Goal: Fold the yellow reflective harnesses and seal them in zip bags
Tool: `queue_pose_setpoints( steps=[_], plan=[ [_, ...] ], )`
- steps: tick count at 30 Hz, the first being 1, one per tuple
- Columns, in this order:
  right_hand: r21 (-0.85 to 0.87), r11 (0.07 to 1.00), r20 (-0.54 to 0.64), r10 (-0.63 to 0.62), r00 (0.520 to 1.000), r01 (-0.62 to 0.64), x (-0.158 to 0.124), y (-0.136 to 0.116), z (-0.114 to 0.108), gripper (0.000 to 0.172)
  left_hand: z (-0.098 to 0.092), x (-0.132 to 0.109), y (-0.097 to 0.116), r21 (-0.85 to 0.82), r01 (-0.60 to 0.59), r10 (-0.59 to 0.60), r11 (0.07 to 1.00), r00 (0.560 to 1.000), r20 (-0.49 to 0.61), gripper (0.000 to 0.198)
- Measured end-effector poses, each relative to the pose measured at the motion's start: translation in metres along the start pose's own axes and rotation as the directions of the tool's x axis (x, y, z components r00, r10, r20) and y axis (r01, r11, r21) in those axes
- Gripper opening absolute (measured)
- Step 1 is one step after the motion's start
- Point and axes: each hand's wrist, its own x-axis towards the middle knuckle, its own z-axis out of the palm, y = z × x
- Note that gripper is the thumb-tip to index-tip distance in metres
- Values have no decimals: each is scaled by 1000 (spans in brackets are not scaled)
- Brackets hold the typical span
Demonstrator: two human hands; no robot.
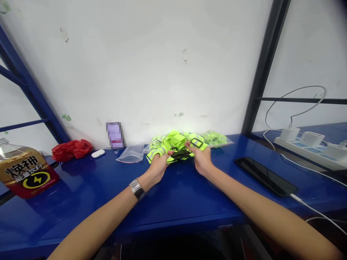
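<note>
A neon-yellow reflective strap harness [175, 140] with grey stripes is bunched up between my hands, just above the blue table. My left hand [158, 167] is closed on its left side, by a black buckle [181, 155]. On the other side my right hand [201, 157] pinches a strap end, where a black rectangular slider [196, 143] shows. Part of the harness is hidden behind my fingers. Behind it to the right lies a clear bag [215, 138] with more neon-yellow strapping inside. Left of my hands, a clear zip bag [131, 154] lies flat.
On the blue table [173, 202] a black phone [265, 175] charges beside a white power strip [311, 146]. Leftward are a white earbud case [98, 153], a propped phone [115, 135], a red plastic bag [72, 150] and a large drink bottle [25, 169]. A wall stands behind.
</note>
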Motion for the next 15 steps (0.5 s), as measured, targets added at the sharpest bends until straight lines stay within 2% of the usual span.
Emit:
queue_pose_setpoints(
  steps=[1,3,4,6,8,10,11,13,14,15],
  plan=[
    [-46,999,54,-2,999,5,-2,2,-4,32,-10,0,-2,101,-4,1,995,1000,27,10],
    [-192,981,177,0,984,34,-7,4,-11,27,-29,-1,-5,309,-144,119,940,988,98,13],
    [-290,955,235,2,972,68,-10,4,-14,24,-38,-1,-6,411,-252,203,876,966,160,13],
    [-499,851,338,18,941,163,-16,3,-19,20,-52,-3,-8,586,-454,315,671,890,329,13],
    [-668,691,416,39,909,276,-24,1,-20,20,-62,-6,-9,671,-590,315,449,807,499,18],
    [-793,486,455,72,888,367,-32,-1,-19,22,-68,-10,-8,669,-682,276,295,731,624,28],
    [-838,370,464,95,881,402,-36,-2,-17,22,-69,-12,-7,647,-719,256,253,695,672,34],
    [-868,162,491,146,859,468,-43,-3,-13,22,-67,-15,-5,587,-776,228,232,630,742,38],
    [-859,85,512,172,842,505,-45,-3,-10,22,-65,-16,-3,556,-792,219,251,606,765,37],
    [-839,28,538,194,820,544,-47,-3,-8,22,-63,-17,-1,545,-790,245,281,608,756,32]
  ],
)
